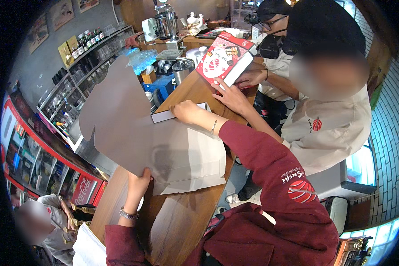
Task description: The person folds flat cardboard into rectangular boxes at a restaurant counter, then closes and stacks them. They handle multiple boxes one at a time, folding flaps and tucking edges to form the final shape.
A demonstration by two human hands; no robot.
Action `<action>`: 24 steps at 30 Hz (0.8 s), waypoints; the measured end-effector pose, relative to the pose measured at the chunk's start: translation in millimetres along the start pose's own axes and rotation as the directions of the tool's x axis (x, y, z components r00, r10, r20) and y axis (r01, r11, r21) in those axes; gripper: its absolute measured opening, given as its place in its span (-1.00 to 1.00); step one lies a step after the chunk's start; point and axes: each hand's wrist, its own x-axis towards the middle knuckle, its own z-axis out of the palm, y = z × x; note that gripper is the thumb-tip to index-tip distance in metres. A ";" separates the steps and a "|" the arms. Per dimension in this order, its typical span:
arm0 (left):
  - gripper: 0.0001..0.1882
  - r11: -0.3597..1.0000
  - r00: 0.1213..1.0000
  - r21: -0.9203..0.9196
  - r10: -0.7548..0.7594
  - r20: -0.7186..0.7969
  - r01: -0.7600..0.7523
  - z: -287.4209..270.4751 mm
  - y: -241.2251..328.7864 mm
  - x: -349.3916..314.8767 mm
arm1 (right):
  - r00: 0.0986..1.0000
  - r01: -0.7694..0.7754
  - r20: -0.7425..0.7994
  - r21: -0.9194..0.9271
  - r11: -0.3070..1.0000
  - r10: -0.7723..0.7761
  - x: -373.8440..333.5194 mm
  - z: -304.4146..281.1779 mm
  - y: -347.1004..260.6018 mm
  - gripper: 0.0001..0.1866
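Note:
A partly folded cardboard takeaway box [186, 153] lies on the wooden counter with its plain pale inside facing up. Its large grey lid panel [117, 104] stands raised on the left. My left hand [139, 179] pinches the near lower corner of that panel between thumb and fingers. At the box's far side, my right hand [188, 111] is closed over a folded-up side wall [163, 116]; its fingertips are hidden from view. The near flap of the box lies flat on the counter.
At right, a co-worker's hands hold a red-and-white printed box [221, 57] on the counter [188, 88]. Another person stands beyond. A metal pitcher [182, 70] and blue crate [163, 84] sit past the far edge. White paper [89, 246] lies lower left, near a seated person.

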 end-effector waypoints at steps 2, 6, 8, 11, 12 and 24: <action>-0.85 0.992 0.998 0.105 0.067 -0.011 -0.066 -0.5 0.9 0.5 | 0.998 0.018 0.064 0.038 0.999 -0.020 1.0 -1.6 2.7 -0.60; -0.79 0.938 0.971 0.263 0.239 -0.023 -0.225 -3.7 10.8 -13.5 | 0.988 0.047 0.136 0.147 0.988 -0.068 -1.1 -7.3 6.4 -0.53; -0.77 0.942 0.988 0.301 0.151 0.016 -0.148 -13.1 19.6 -29.5 | 0.957 0.044 0.271 0.208 0.977 -0.101 1.9 -8.0 7.1 -0.44; -0.72 0.933 0.995 0.346 0.104 -0.003 -0.096 -25.4 28.8 -52.1 | 0.903 0.225 0.234 0.456 0.861 -0.360 24.5 -2.3 7.1 -0.43; -0.69 0.940 0.982 0.305 0.177 -0.062 -0.150 -26.1 29.0 -52.5 | 0.869 0.158 0.309 0.565 0.810 -0.386 37.4 1.6 6.6 -0.42; -0.60 0.974 0.978 0.133 0.193 -0.077 -0.181 12.6 27.3 -11.5 | 0.928 0.249 0.297 -0.050 0.967 -0.223 65.3 -7.1 -0.5 -0.65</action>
